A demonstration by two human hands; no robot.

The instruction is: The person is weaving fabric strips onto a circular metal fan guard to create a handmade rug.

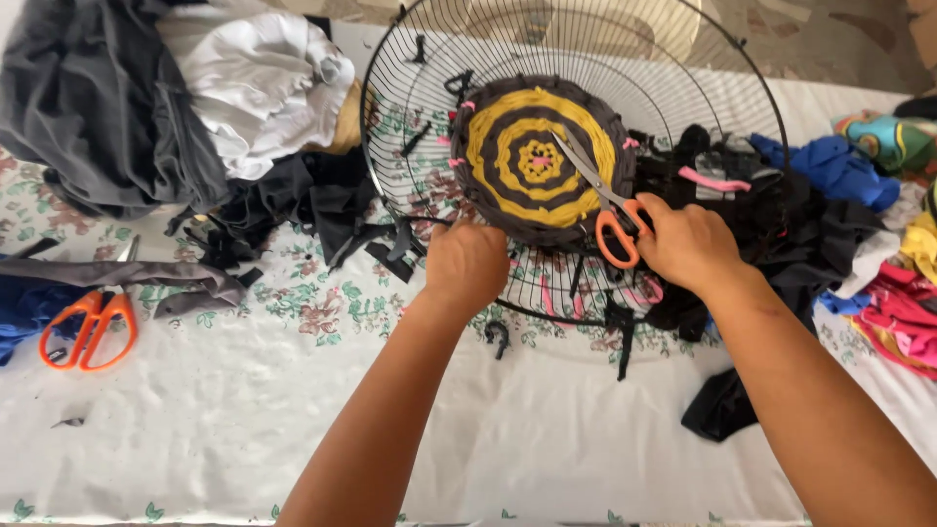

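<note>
Right hand (pixel 691 244) has its fingers through the orange scissors (pixel 603 200), blades lying diagonally up-left across the yellow-and-grey woven round (pixel 537 161) on the wire fan guard (pixel 410 59). Left hand (pixel 467 265) is curled shut, pinching the round's near edge.

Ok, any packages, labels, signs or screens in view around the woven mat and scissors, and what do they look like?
None in view: only the woven mat on a wire fan guard, scissors under the right hand, and cloth scraps.
</note>
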